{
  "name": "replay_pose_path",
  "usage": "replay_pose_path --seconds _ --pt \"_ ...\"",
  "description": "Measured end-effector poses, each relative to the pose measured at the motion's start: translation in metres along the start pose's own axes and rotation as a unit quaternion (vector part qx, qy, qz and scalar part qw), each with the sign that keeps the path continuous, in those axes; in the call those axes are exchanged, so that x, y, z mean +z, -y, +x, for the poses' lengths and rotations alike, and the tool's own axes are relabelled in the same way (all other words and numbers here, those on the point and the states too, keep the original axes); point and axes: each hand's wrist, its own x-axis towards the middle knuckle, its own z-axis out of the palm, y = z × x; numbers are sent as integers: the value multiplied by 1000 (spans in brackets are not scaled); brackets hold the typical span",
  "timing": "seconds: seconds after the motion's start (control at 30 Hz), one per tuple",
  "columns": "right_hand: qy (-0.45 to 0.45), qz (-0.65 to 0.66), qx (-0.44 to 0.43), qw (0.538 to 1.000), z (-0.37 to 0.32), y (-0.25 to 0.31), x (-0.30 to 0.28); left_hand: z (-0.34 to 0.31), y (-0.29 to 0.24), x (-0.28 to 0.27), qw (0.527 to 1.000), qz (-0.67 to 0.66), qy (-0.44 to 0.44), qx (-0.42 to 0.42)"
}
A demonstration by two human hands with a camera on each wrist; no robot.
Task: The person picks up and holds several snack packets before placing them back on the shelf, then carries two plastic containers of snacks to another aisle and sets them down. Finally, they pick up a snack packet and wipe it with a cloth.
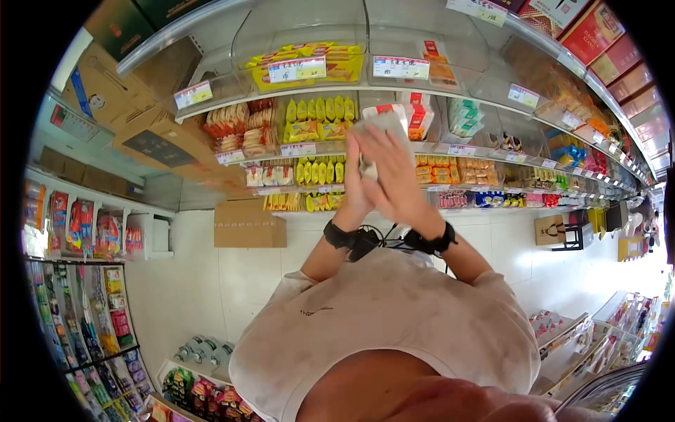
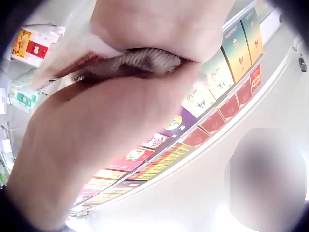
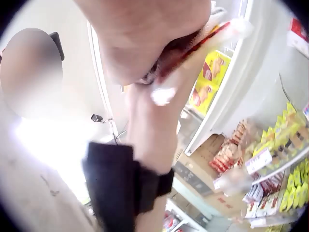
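Both hands come together in front of the shelf, palms facing, with a clear-wrapped snack packet (image 1: 401, 122) pressed between them. The right hand (image 1: 391, 165) lies over the packet's near side, its fingers long and straight. From the other side, the left hand (image 1: 356, 176) presses with upright fingers. In the left wrist view, pale ribbed contents of the packet (image 2: 149, 60) show between the palms. The wrapper (image 3: 193, 50) sticks out past the hands in the right wrist view, with a red-and-yellow edge. Much of the packet is hidden by the palms.
Tiered shelves carry yellow snack packs (image 1: 320, 109), red-and-white packets (image 1: 420, 116) and green-and-white packets (image 1: 465, 117) in clear bins. Price tags (image 1: 401, 67) line the shelf edges. A cardboard box (image 1: 250, 224) sits on the floor at the left; boxed goods (image 1: 608, 32) stand upper right.
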Motion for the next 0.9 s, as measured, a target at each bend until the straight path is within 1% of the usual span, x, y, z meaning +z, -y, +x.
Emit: replay_pose_path --seconds 0.03,0.07,0.1,0.13,0.2,0.23,0.27,0.3,0.33,0.37,0.47,0.5,0.57,0.6,0.63,0.73,0.77,0.8,0.83,0.87,0.9 --pt "17 8 6 1000 -3 6 -4 0 -1 -4 999 28 27 -7" --pt "35 17 15 999 -6 9 -6 1 3 -2 999 25 17 -23" --pt "27 17 10 999 -11 -4 -6 1 5 4 999 23 5 -37" --pt "1 0 28 1000 -10 -16 -8 0 9 8 999 20 -7 -50" --pt "-51 -29 55 997 -3 -35 -7 -3 21 2 998 40 39 -40" --pt "-130 90 121 980 0 -37 0 -3 24 1 996 51 62 -32" --pt "-147 169 200 954 -1 -35 3 -4 26 0 994 98 53 4" --pt "-160 247 278 915 -4 -28 6 -8 21 13 988 143 42 39" --pt "-170 319 349 864 -4 -22 6 -8 16 20 979 188 33 76" --pt "-177 386 416 804 -3 -17 6 -2 16 12 962 240 7 134" --pt "-6 384 350 854 -18 -25 -7 7 2 -1 936 304 -24 176" --pt "-50 371 337 864 -22 -26 -2 6 -8 5 935 319 -4 157" --pt "-63 312 339 886 -32 -31 -4 15 3 1 874 395 -39 282" --pt "-67 283 338 895 -33 -31 -5 18 7 -1 834 430 -57 342" --pt "-109 206 272 934 -30 -30 -5 19 3 -7 839 437 -18 323" --pt "-100 280 332 895 -16 -19 -8 5 0 -3 837 482 48 255" --pt "-60 214 248 943 -12 -17 -6 2 7 6 895 375 29 238" --pt "-20 145 157 977 -6 -14 -3 0 7 -2 923 335 6 189" --pt "19 72 62 995 -1 -13 0 1 6 -13 946 291 -15 141" --pt "18 67 65 995 1 -8 3 4 7 -22 964 246 -32 92" --pt "14 59 69 996 0 -1 5 2 -1 -8 986 154 -61 30"
